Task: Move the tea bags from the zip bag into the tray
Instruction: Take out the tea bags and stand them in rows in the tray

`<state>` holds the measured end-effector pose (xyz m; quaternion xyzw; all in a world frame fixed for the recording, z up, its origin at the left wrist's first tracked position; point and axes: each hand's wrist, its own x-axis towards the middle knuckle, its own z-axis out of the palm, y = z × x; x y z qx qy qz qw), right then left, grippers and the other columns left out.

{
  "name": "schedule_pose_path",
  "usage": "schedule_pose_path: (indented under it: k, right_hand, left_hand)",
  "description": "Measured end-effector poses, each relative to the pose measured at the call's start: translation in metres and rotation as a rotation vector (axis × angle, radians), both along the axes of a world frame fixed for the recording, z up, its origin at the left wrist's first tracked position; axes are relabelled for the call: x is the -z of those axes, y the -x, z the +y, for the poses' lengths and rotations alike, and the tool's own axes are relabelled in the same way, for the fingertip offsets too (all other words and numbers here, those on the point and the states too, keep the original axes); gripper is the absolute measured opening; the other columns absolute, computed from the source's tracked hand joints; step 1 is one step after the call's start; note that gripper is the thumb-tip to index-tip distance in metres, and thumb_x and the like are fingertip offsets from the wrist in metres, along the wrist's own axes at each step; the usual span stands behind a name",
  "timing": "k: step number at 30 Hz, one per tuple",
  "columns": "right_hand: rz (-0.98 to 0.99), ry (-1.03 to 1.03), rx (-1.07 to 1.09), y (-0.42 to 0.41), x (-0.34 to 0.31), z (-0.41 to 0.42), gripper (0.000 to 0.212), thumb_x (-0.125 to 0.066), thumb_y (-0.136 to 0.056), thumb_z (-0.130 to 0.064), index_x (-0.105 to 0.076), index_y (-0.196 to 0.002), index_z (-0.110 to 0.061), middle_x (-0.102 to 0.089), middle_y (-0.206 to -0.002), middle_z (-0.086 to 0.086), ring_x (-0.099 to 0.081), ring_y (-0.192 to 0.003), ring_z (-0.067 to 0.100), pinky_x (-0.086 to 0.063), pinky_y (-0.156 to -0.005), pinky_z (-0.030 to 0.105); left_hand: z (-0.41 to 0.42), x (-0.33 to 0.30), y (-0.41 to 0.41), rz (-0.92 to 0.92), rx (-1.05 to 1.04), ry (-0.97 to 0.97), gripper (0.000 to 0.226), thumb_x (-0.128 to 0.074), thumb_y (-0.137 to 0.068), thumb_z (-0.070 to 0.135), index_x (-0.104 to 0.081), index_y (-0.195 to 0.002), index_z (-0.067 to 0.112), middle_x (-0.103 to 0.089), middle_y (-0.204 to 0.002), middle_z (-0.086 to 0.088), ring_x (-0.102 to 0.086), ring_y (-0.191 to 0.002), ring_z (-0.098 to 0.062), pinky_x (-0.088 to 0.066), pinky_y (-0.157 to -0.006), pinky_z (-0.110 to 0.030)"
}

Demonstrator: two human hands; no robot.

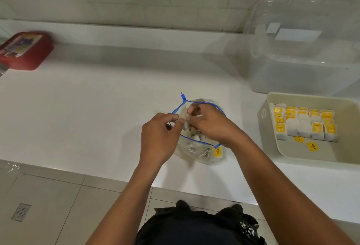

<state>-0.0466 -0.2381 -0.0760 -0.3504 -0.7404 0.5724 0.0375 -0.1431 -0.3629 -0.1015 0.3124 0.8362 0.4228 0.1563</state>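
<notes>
Left hand [158, 137] pinches the zip bag [196, 147] rim; right hand [209, 123] fingers curl onto tea bags [194, 137] inside. Risk: strings tangle, extras spill short of tray [288, 153] beyond right fingers.

Clear zip bag [196, 151] open, blue rim, tea bags [200, 154] inside, beige tray [272, 147] right, rows of yellow-tagged bags

The word "TEA" reads in dark letters on a yellow tag [313, 146] lying loose on the floor of the tray [292, 153] — and again on a yellow tag [217, 152] showing through the clear zip bag [196, 151]. Print on the other yellow tags [303, 122] in the tray, and on the red box's label [20, 45], is too blurred to read.
</notes>
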Motion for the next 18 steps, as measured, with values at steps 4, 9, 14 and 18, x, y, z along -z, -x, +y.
schedule_pose_path:
  k: [4, 9, 14, 18]
  right_hand:
    - [-0.067, 0.059, -0.045, 0.004, -0.007, 0.008, 0.010, -0.059, -0.095, -0.013, -0.053, -0.103, -0.014, -0.068, -0.073, 0.001, -0.072, -0.069, 0.020, -0.058, -0.080, 0.037]
    - [-0.230, -0.359, -0.112, 0.012, -0.013, -0.007, 0.039, -0.057, -0.095, -0.014, -0.043, -0.131, -0.015, -0.060, -0.088, -0.001, -0.062, -0.082, 0.022, -0.046, -0.069, 0.030]
    - [-0.326, -0.528, -0.090, 0.015, -0.017, -0.016, 0.033, -0.056, -0.098, -0.016, -0.045, -0.128, -0.005, -0.060, -0.095, 0.005, -0.048, -0.077, 0.020, -0.035, -0.058, 0.025]
    - [-0.303, -0.596, -0.045, 0.004, -0.021, -0.013, 0.030, -0.055, -0.098, -0.019, -0.049, -0.125, -0.007, -0.066, -0.108, 0.010, -0.053, -0.079, 0.023, -0.035, -0.065, 0.027]
  left_hand:
    - [0.003, 0.002, 0.002, -0.016, -0.049, 0.029, 0.010, -0.070, -0.089, 0.033, -0.071, -0.080, 0.027, -0.065, -0.084, 0.012, -0.060, -0.066, -0.005, -0.045, -0.067, -0.025]
    - [0.013, -0.003, -0.007, 0.084, -0.064, 0.117, 0.009, -0.069, -0.085, 0.027, -0.068, -0.076, 0.029, -0.059, -0.076, 0.010, -0.057, -0.066, -0.008, -0.044, -0.062, -0.025]
    - [0.015, -0.006, -0.011, 0.194, -0.034, 0.162, 0.016, -0.064, -0.093, 0.034, -0.067, -0.078, 0.035, -0.056, -0.076, 0.012, -0.054, -0.061, 0.002, -0.032, -0.055, -0.014]
    - [0.017, -0.010, -0.014, 0.227, -0.022, 0.136, 0.029, -0.057, -0.097, 0.037, -0.068, -0.071, 0.035, -0.060, -0.079, 0.012, -0.056, -0.067, 0.001, -0.034, -0.056, -0.015]
